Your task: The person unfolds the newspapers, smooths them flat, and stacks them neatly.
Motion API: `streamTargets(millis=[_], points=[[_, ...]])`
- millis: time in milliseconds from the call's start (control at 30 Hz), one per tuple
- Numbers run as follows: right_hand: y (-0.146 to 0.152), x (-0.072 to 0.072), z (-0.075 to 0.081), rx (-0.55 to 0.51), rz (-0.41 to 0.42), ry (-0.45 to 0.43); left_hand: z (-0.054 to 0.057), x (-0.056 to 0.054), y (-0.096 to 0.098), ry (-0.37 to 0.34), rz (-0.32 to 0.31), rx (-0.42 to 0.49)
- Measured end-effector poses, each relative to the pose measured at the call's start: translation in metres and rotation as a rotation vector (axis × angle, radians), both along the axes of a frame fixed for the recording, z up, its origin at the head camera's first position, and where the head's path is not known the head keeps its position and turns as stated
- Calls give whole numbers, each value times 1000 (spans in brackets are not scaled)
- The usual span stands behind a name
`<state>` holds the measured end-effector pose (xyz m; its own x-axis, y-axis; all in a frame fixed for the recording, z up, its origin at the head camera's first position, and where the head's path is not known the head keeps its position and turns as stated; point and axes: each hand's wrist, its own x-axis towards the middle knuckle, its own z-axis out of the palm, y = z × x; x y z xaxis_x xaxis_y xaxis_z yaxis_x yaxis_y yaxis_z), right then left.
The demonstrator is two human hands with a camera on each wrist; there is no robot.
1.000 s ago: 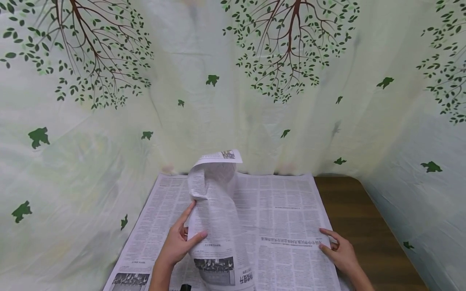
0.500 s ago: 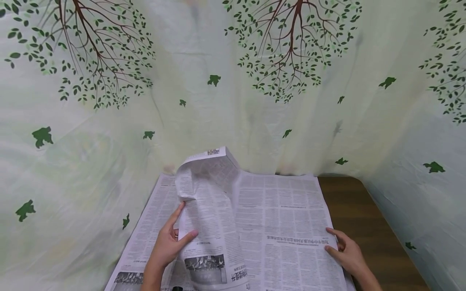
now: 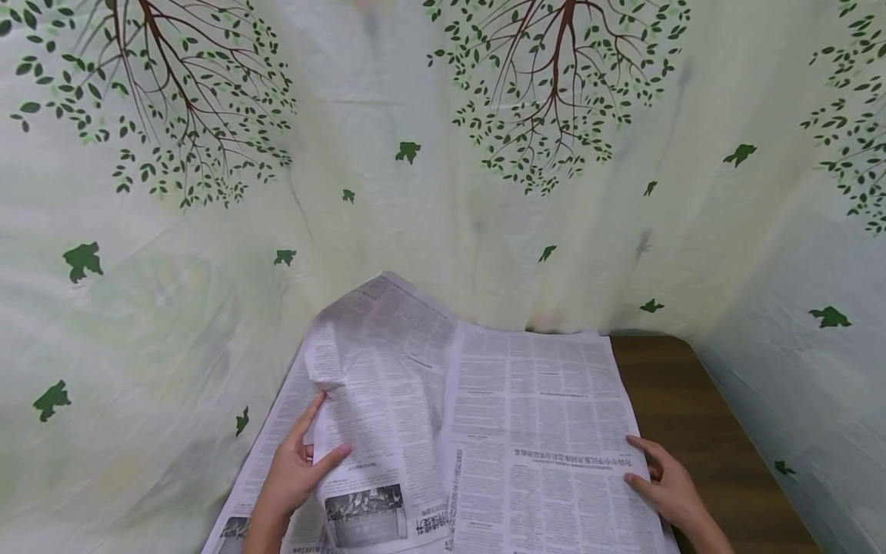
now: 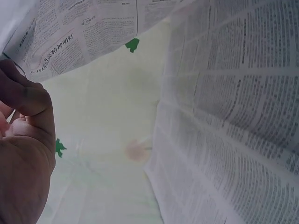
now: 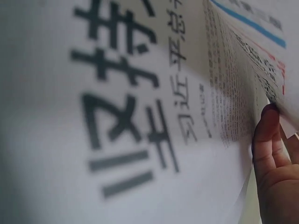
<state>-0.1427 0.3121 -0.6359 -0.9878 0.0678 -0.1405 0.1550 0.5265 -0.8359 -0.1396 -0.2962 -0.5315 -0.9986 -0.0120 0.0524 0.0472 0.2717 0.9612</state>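
Observation:
A large newspaper [image 3: 554, 400] lies spread over the table in the head view. One of its pages [image 3: 377, 431] is lifted on the left, curved, with its far corner standing up. My left hand [image 3: 291, 473] holds that page's left edge, thumb on the printed face and the other fingers partly behind it. At the newspaper's right edge, my right hand [image 3: 670, 485] pinches the sheets between thumb and fingers. The left wrist view has the left hand [image 4: 25, 140] under a hanging sheet. In the right wrist view the right hand [image 5: 275, 168] grips paper near large black characters.
A dark brown wooden table [image 3: 706, 438] shows on the right of the newspaper. Pale cloth [image 3: 484, 231] printed with trees and green leaves hangs behind the table and along both sides.
The left hand has moved left, drawing the lifted page leftward. Its curled far corner has unfolded and risen, and more of the right-hand page shows. The right hand has shifted slightly right.

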Motion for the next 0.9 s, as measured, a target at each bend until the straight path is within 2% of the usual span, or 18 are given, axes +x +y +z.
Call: streamTargets(millis=[233, 467, 700, 900], points=[[5, 0, -1, 28, 2, -24, 0, 1, -11, -10, 12, -28], [10, -1, 0, 33, 5, 2, -3, 5, -24, -94, 58, -47], [14, -2, 0, 72, -14, -32, -8, 2, -42, -95, 53, -89], [17, -2, -1, 91, -14, -18, -10, 2, -56, -113, 75, -127]])
